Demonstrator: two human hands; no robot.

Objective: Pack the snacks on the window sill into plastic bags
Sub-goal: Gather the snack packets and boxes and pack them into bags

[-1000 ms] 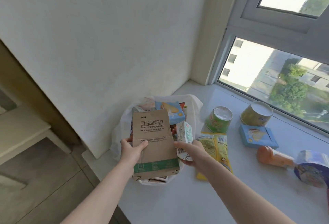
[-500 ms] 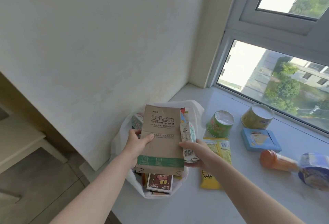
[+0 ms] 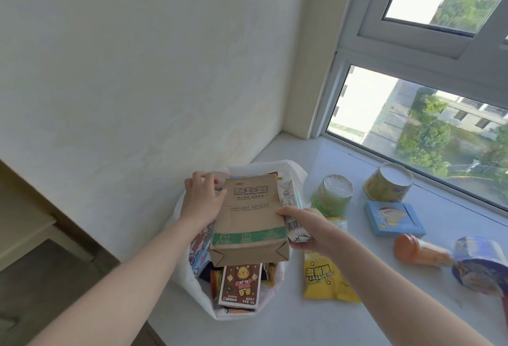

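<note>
**Two light packs held over a crowded bag**

The left hand point(image 3: 202, 198) holds the left edge of a flat brown kraft-paper pack with a green band point(image 3: 247, 224), thumb on the printed face and the other fingers behind. The right hand point(image 3: 308, 231) has its grip closed round a small white drink carton with a barcode point(image 3: 291, 208), and its thumb also touches the pack's right edge. Both things are over the open mouth of the thin white plastic bag point(image 3: 297, 178). The bag sits on the pale window sill point(image 3: 316, 323) against the wall and is already crowded, with a maroon box printed with a cartoon bear point(image 3: 240, 284) on top.

The brown kraft-paper pack looks light and fairly stiff, and its matt paper should not slip. Its folded ends would probably crush first, so the long edges are the better hold. The drink carton is likely the denser of the two. It may dent if squeezed mid-wall, so its corners are safer. The plastic bag is soft and keeps no shape of its own, so its rim probably needs holding open.

Not yet packed on the sill are a yellow popcorn packet point(image 3: 327, 277), a green film-lidded cup point(image 3: 334, 198), a yellow cup point(image 3: 389, 185), a flat blue box point(image 3: 393, 219), an orange cone point(image 3: 417, 251) and a blurred blue tub point(image 3: 478, 266).
</note>
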